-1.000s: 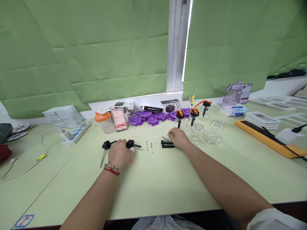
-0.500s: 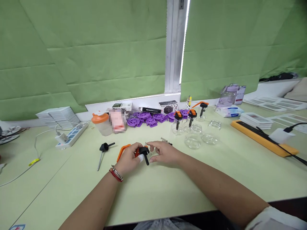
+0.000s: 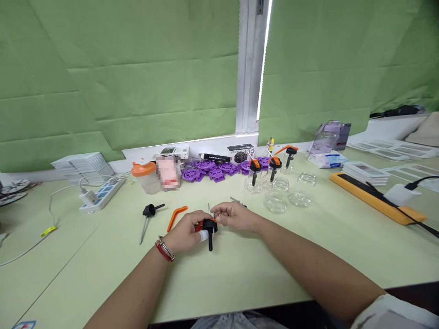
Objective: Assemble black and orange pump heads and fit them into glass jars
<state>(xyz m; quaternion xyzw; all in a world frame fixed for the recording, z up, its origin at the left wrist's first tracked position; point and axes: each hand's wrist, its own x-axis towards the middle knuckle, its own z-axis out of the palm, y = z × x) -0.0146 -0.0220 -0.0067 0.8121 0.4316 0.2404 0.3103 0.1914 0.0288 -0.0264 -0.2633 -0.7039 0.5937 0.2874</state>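
Observation:
My left hand (image 3: 185, 233), with a white wrap on one finger, is closed around a black and orange lid (image 3: 210, 224) that has a black stem pointing down toward me. Thin metal rods stick up above the lid and out below it. At its right side, my right hand (image 3: 235, 215) pinches a thin metal rod (image 3: 214, 215); the fingertips partly cover it. On the table left of the lid lies an orange bent handle (image 3: 175, 217). Farther left is a black funnel-shaped part (image 3: 149, 210) with a metal rod. Behind my right hand lies a spring (image 3: 236, 200), partly hidden.
Glass jars with black and orange lids (image 3: 254, 167) stand at the back right, near loose glass pieces (image 3: 275, 204). Purple parts (image 3: 207, 167) line the back. A shaker bottle (image 3: 146, 176), a white power strip (image 3: 104, 195) and an orange power strip (image 3: 373, 197) flank the work area.
The lid has tipped more upright and shifted slightly toward me, its stem now pointing straight down. My right fingers have moved from beside its underside to the rod above. The orange handle shows fully.

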